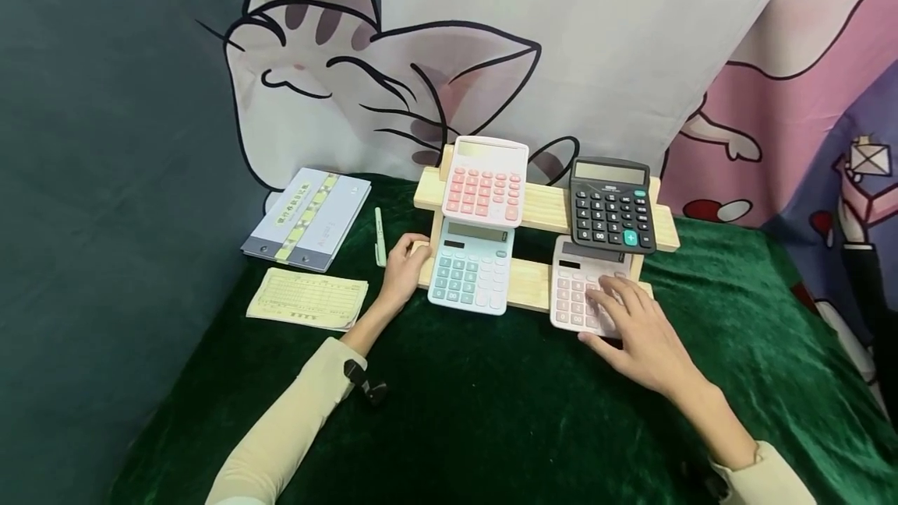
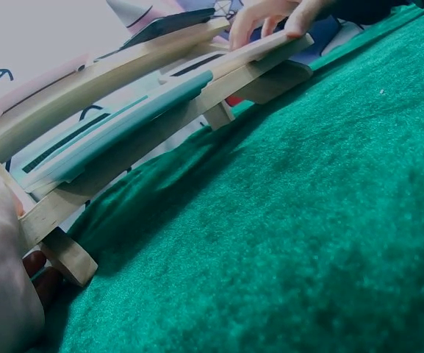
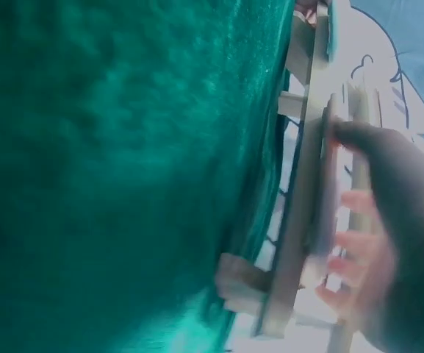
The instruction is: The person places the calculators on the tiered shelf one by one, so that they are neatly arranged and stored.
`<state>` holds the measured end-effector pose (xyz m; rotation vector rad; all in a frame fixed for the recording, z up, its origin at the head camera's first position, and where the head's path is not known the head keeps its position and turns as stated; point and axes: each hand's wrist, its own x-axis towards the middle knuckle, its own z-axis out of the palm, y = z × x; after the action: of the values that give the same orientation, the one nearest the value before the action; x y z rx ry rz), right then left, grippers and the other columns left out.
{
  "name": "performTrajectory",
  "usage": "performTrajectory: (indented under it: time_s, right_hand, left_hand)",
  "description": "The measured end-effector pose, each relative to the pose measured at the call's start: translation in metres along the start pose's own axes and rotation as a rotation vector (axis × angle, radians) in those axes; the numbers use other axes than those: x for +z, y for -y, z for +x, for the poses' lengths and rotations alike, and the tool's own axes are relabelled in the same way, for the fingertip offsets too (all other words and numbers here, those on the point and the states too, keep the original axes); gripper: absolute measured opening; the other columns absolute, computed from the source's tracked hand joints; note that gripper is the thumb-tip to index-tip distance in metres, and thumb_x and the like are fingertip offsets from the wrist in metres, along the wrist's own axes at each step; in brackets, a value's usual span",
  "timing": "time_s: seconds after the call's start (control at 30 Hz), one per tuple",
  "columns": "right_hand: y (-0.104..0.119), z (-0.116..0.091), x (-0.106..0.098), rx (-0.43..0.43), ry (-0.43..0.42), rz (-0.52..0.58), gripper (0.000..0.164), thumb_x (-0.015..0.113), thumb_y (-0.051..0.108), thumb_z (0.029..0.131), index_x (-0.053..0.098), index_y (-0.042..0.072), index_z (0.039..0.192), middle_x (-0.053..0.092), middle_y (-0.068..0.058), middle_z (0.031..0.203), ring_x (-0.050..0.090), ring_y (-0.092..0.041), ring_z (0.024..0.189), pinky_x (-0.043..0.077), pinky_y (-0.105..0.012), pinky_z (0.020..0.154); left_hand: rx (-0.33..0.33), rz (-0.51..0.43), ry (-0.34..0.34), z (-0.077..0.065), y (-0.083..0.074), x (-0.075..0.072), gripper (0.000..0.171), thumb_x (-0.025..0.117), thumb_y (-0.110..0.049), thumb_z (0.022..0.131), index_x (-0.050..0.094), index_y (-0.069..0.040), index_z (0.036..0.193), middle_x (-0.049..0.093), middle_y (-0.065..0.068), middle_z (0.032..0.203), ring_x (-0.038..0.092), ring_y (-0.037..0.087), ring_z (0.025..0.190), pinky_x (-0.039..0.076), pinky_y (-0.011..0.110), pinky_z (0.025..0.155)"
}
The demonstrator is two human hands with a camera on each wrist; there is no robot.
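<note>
A two-tier wooden rack (image 1: 531, 284) carries several calculators. My left hand (image 1: 404, 270) grips the left end of its lower rail, beside the light blue calculator (image 1: 468, 267). On the lower right leans a pale pink calculator (image 1: 567, 294); the fingers of my right hand (image 1: 641, 337) rest spread over its keys, thumb at its front edge. Above it stands a black calculator (image 1: 612, 205). A white calculator with pink keys (image 1: 486, 181) is on the upper left. In the right wrist view, my right hand (image 3: 395, 235) is blurred alongside the rack.
Left of the rack lie a pale green pen (image 1: 380, 236), a grey-blue binder (image 1: 309, 218) with a patterned strip and a yellow form pad (image 1: 307, 298). Dark green velvet cloth (image 1: 477, 419) covers the table. A cartoon-print curtain (image 1: 589, 45) hangs behind.
</note>
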<state>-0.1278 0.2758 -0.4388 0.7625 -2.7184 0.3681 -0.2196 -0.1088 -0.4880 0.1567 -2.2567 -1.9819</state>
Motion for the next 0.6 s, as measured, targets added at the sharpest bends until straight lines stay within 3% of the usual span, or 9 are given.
performTrajectory:
  time_s: [0.13,0.27,0.43,0.6]
  right_hand:
    - [-0.01,-0.005,-0.008,-0.013,-0.208,0.079,0.042,0.073,0.033,0.083,0.069,0.007,0.116,0.06,-0.017,0.129,0.05,-0.038,0.123,0.035,-0.057,0.096]
    - [-0.023,-0.015,-0.017,0.057,-0.372,0.118,0.032,0.068,0.03,0.088,0.071,0.002,0.103,0.063,-0.02,0.119,0.051,-0.04,0.116,0.033,-0.052,0.092]
    - [-0.041,-0.024,-0.017,0.154,-0.416,0.134,0.026,0.067,0.021,0.089,0.07,-0.003,0.101,0.062,-0.023,0.117,0.049,-0.043,0.115,0.03,-0.048,0.095]
    - [-0.071,-0.021,-0.015,0.203,-0.39,0.11,0.028,0.067,0.019,0.09,0.067,-0.004,0.105,0.059,-0.026,0.122,0.046,-0.046,0.118,0.03,-0.057,0.098]
  left_hand:
    - [0.007,-0.005,0.013,0.002,-0.002,0.002,0.028,0.057,-0.019,0.091,0.063,-0.006,0.114,0.062,0.013,0.114,0.056,0.019,0.091,0.044,0.027,0.078]
    - [0.002,0.011,0.022,-0.001,-0.001,0.004,0.027,0.057,-0.02,0.091,0.064,-0.006,0.114,0.062,0.012,0.113,0.056,0.019,0.09,0.043,0.027,0.078]
    - [-0.022,0.014,0.013,-0.009,0.002,-0.001,0.026,0.057,-0.018,0.09,0.064,-0.006,0.113,0.062,0.013,0.111,0.056,0.017,0.086,0.044,0.027,0.075]
    - [-0.003,0.015,-0.001,-0.009,0.001,-0.005,0.026,0.057,-0.019,0.091,0.064,-0.006,0.113,0.062,0.013,0.113,0.055,0.018,0.088,0.043,0.028,0.077]
